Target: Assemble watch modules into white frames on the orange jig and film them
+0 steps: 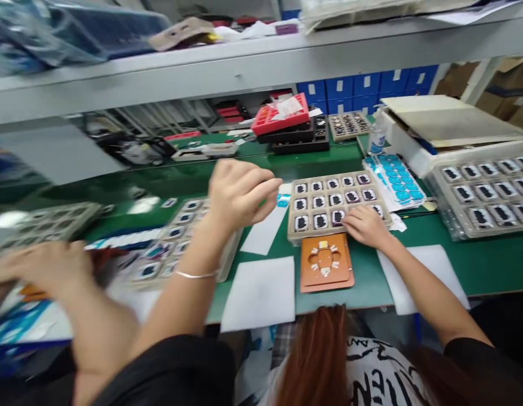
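My right hand (243, 192), with a thin bracelet at the wrist, is raised above the bench with its fingers curled in a pinch. Anything between the fingertips is hidden. Below it lie a white paper strip (261, 234) with blue pieces and a beige tray (221, 270) of dark-faced square parts. My left hand (54, 268) is at the far left, smeared by motion, and its fingers cannot be made out. Partly visible under it is an orange fixture (33, 293).
A co-worker's hand (365, 225) touches a tray (293, 228) of parts behind another orange fixture (327, 276). White foam sheets (261, 293) lie nearby. Stacked trays (490, 225) and a white box (413, 146) stand right. A shelf (236, 70) crosses overhead.
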Tool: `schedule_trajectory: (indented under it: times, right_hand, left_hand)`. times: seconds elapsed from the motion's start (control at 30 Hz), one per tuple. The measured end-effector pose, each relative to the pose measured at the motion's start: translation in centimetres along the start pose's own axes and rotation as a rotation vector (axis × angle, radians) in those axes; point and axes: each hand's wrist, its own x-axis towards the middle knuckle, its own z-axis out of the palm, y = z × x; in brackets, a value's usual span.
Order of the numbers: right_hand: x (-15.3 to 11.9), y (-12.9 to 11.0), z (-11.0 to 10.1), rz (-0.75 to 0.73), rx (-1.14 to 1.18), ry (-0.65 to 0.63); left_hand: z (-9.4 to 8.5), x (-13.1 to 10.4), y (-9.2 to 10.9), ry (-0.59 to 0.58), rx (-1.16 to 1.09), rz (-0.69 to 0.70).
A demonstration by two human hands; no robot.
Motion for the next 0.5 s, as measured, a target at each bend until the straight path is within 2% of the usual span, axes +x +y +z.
schedule_trajectory:
  times: [0.07, 0.1, 0.17, 0.27, 0.37, 0.5]
  right_hand:
    - [-0.1, -0.1, 0.5, 0.038, 0.013, 0.031]
    - [-0.2, -0.1, 0.7, 0.056, 0.018, 0.042]
    - [-0.3, -0.1, 0.9, 0.087, 0.025, 0.056]
    - [-0.3, 0.1, 0.8, 0.125, 0.025, 0.067]
    - [-0.1, 0.3, 0.3, 0.144, 0.023, 0.061]
    - [0.2, 0.1, -0.2, 0.116, 0.020, -0.002]
  left_hand:
    - [3.3, -4.2, -0.8, -0.134, 0.070, -0.328]
    - [5.2, -5.6, -1.4, -0.161, 0.095, -0.426]
    - [8.8, -7.2, -2.5, -0.211, 0.120, -0.532]
    - [13.2, -7.4, -3.7, -0.274, 0.094, -0.580]
    - [15.6, -7.2, -4.0, -0.308, 0.064, -0.631]
    - [15.9, -7.6, -3.9, -0.305, 0.055, -0.714]
